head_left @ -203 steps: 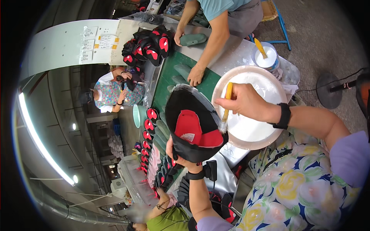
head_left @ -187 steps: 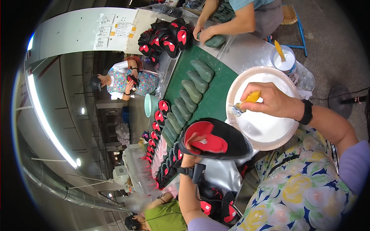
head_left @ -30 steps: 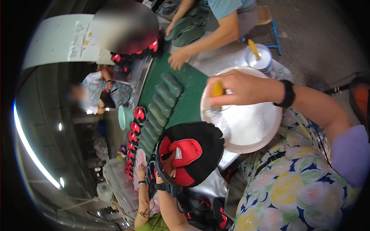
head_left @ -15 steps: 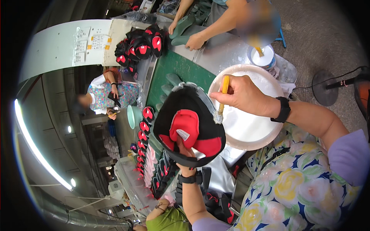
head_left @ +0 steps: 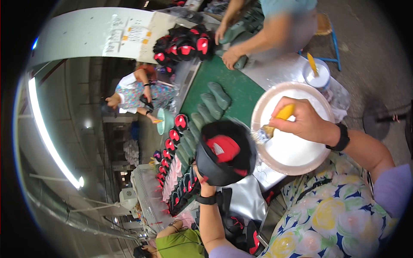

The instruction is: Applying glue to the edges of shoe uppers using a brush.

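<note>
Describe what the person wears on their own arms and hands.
Both hands are bare, no gloves. The left hand has a black watch-like band at the wrist; the right hand has a wider black wristband. Short lavender sleeves cover both upper arms, over a floral apron in yellow, green and blue.

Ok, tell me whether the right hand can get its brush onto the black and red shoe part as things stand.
Probably yes. The right hand holds the yellow-handled brush over the white bowl, bristles close beside the black and red shoe part that the left hand holds up. Nothing shows between them.
</note>
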### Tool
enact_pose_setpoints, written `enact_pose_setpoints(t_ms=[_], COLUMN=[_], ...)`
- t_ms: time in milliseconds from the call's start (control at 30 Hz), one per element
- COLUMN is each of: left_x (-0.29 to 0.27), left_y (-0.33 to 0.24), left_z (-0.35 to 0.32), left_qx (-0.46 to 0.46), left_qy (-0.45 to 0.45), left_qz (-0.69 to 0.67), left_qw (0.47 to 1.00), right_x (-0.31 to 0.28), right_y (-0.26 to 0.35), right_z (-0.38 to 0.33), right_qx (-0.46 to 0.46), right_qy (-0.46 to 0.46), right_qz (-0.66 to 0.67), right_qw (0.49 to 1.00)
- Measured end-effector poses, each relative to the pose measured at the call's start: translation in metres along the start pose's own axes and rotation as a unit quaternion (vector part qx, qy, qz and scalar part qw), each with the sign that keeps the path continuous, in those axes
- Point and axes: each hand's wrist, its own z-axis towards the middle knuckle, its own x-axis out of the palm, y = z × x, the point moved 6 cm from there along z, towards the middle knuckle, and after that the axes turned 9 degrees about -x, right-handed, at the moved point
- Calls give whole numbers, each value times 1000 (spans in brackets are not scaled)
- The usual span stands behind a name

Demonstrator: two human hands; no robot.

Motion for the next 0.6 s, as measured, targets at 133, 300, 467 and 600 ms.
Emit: enact_pose_setpoints(t_ms=[133, 300, 467, 600], left_x=[9, 19, 31, 36], left_y=[6, 70, 80, 64], left_z=[0, -30, -25, -13], left_qx=[-9, -15, -14, -3], left_qy=[-7, 6, 20, 4], left_qz=[39, 98, 150, 187], left_qw=[999, 995, 988, 982], right_x=[4, 45, 62, 55], right_y=[3, 48, 37, 3], right_z=[-2, -2, 9, 10], right_qx=[-74, -335, -370, -187], right_qy=[59, 95, 153, 191], right_qz=[-18, 41, -78, -100], right_qw=[995, 937, 913, 958])
